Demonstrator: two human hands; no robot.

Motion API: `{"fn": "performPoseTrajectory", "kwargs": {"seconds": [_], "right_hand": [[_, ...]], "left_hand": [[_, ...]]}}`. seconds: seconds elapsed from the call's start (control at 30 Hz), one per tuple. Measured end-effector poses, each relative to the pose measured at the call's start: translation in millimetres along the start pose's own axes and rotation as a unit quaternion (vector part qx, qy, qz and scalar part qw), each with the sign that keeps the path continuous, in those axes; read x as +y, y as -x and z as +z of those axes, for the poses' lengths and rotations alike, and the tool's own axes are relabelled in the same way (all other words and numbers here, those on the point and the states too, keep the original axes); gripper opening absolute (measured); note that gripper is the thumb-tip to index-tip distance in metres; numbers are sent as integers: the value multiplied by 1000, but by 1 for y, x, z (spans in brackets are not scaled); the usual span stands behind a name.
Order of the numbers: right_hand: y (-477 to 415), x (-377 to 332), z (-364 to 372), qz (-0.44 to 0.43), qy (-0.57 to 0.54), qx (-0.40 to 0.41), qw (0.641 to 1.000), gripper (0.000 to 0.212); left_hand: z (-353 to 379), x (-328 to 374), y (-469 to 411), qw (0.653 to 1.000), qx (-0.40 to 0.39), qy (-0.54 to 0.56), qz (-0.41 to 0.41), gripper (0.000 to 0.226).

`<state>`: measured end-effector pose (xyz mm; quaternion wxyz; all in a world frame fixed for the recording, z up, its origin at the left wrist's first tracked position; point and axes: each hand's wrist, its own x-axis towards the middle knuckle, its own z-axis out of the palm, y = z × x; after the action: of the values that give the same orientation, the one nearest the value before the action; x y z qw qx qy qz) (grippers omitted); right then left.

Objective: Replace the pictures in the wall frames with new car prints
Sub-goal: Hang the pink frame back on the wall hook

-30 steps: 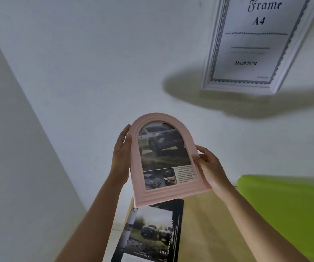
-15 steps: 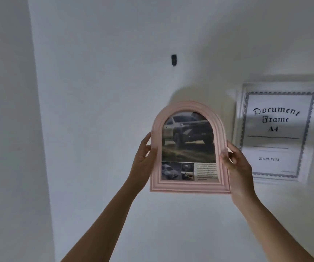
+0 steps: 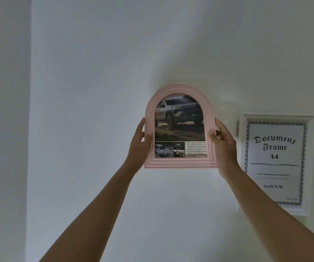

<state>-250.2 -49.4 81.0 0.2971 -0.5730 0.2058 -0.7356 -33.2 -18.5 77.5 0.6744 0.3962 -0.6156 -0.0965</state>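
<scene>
The left hand (image 3: 140,142) grips the left side rail of the pink arched frame (image 3: 180,163), with the thumb across the front moulding and the fingers out of sight behind. The right hand (image 3: 223,146) mirrors it on the right rail, thumb on the face and fingers curled round the outer edge. Both holds sit about halfway up the straight sides, below where the arch starts to curve. The frame hangs between the two hands, upright and level, at the end of raised arms.

From where I stand it looks light and stiff, an easy lift for two hands. The smooth moulding could slip in a loose grip, and if there is glazing over the car print (image 3: 179,127) it would not take a knock. The side rails seem the right place to hold it: fingers stay off the picture and the back is free to meet the wall.

The frame is up against the white wall (image 3: 95,91) or just off it; I cannot tell whether it touches. Any hanger is hidden behind it. Just beside the right hand hangs the white document frame (image 3: 277,116), with its placeholder sheet (image 3: 274,148) not yet swapped.
</scene>
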Motion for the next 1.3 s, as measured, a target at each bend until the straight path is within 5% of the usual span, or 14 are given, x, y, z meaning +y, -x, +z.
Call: {"fn": "performPoseTrajectory", "kwargs": {"seconds": [0.9,1.3], "right_hand": [[-8,41,-7,4,-11,4,1000,47],[-5,70,3,-69,186,18,980,46]], "left_hand": [[14,-35,-5,998,-8,-69,4,52],[10,-45,-15,975,11,-215,59,50]]}}
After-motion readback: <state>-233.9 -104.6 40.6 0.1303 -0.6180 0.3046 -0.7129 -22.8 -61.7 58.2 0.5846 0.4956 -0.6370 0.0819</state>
